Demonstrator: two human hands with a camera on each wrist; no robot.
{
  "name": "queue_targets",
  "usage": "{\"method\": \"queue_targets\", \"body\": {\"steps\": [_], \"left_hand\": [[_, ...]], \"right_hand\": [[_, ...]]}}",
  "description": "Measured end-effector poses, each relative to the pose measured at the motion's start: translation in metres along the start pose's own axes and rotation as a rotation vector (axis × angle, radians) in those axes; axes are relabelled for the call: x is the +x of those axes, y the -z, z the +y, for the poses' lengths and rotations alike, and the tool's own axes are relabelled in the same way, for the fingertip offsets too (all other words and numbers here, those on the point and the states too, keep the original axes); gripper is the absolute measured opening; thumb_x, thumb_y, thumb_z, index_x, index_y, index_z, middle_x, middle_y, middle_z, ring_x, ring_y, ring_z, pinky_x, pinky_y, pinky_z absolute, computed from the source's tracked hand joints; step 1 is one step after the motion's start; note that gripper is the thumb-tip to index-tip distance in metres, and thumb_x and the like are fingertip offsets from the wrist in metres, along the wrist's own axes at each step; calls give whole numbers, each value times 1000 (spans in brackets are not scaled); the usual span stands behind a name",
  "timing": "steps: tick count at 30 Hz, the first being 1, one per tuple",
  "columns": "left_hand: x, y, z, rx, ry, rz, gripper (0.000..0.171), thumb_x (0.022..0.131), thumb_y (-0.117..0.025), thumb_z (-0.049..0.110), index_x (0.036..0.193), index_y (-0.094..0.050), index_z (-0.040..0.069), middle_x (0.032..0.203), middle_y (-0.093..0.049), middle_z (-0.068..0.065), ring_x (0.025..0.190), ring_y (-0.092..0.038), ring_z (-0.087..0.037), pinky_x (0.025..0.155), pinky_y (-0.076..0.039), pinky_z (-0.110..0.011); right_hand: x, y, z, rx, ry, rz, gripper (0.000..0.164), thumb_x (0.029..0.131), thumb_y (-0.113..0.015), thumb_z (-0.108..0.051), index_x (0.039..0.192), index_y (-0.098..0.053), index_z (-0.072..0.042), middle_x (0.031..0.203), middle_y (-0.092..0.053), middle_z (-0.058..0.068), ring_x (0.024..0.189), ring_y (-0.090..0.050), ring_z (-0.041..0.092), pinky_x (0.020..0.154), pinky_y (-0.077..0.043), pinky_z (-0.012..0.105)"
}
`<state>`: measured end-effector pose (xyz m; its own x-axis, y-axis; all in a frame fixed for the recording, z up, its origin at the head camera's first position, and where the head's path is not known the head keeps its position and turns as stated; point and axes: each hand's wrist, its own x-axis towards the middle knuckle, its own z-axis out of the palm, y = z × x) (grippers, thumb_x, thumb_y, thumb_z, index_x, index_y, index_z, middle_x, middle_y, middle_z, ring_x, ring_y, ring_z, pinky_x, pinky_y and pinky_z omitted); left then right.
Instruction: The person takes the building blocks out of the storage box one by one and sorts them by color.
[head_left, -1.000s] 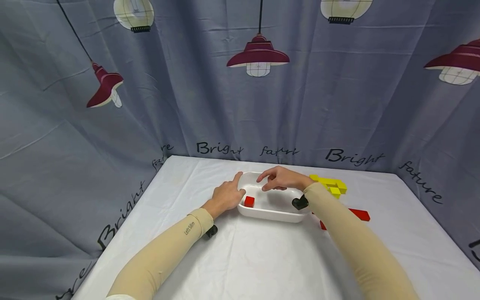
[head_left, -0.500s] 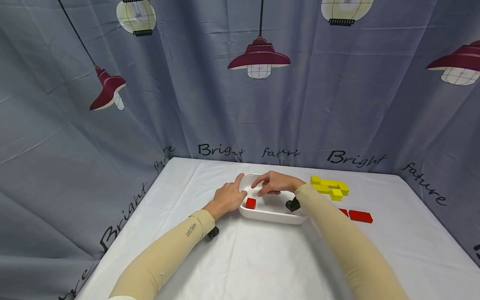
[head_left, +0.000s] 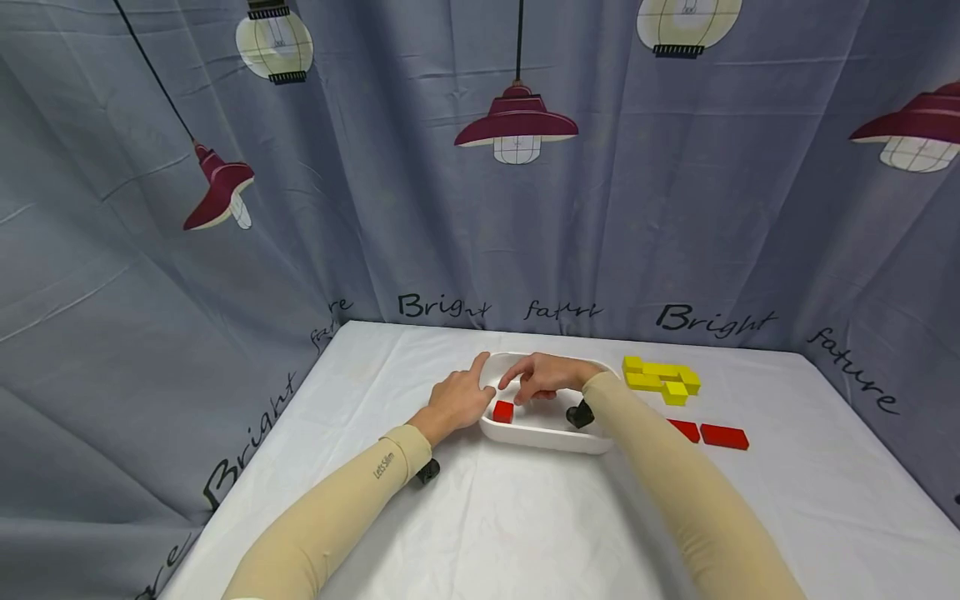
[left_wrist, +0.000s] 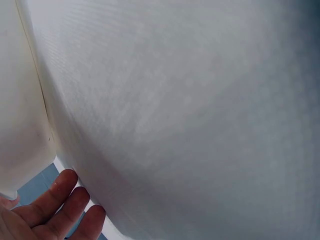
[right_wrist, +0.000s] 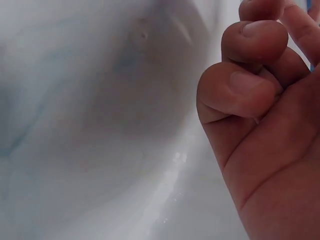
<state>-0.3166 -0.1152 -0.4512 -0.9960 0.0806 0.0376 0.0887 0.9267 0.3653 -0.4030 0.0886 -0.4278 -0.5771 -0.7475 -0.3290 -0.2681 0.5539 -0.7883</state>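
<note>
A white tray (head_left: 551, 439) lies on the cloth-covered table, with a red cube (head_left: 503, 412) in its near left corner. My left hand (head_left: 457, 398) holds the tray's left rim, its thumb over the edge and its index finger along the side. In the left wrist view, several of its fingers (left_wrist: 59, 210) reach down beside the tray wall. Over the tray, my right hand (head_left: 546, 375) points its thumb and index finger down towards the cube, spread apart with nothing between them. Its other fingers (right_wrist: 240, 92) are curled in the right wrist view.
Yellow blocks (head_left: 660, 379) lie grouped behind and right of the tray. Flat red blocks (head_left: 724, 437) lie nearer, partly behind my right sleeve (head_left: 660, 475). Grey curtains (head_left: 420, 208) hang behind the table (head_left: 525, 533).
My right hand has moved left and down inside the tray, closer to the red cube. More of the red and yellow blocks shows now. My left hand stays at the rim.
</note>
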Motion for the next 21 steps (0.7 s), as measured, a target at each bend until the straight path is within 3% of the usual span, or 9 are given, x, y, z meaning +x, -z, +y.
{"method": "queue_targets", "body": {"steps": [9, 21], "left_hand": [[2, 0, 1, -3, 6, -2, 65, 99, -47, 40, 159, -24, 28, 132, -65, -12, 114, -65, -29, 88, -53, -50], [3, -3, -1, -7, 27, -9, 65, 98, -46, 39, 159, -23, 30, 133, -65, -11, 115, -64, -28, 89, -53, -50]], "right_hand": [[2, -5, 0, -38, -20, -23, 40, 81, -74, -10, 120, -74, -21, 59, -45, 0, 50, -38, 16, 51, -30, 27], [7, -11, 4, -33, -21, -54, 42, 83, -72, -8, 122, -75, -23, 60, -46, 3, 50, -38, 17, 51, -30, 27]]}}
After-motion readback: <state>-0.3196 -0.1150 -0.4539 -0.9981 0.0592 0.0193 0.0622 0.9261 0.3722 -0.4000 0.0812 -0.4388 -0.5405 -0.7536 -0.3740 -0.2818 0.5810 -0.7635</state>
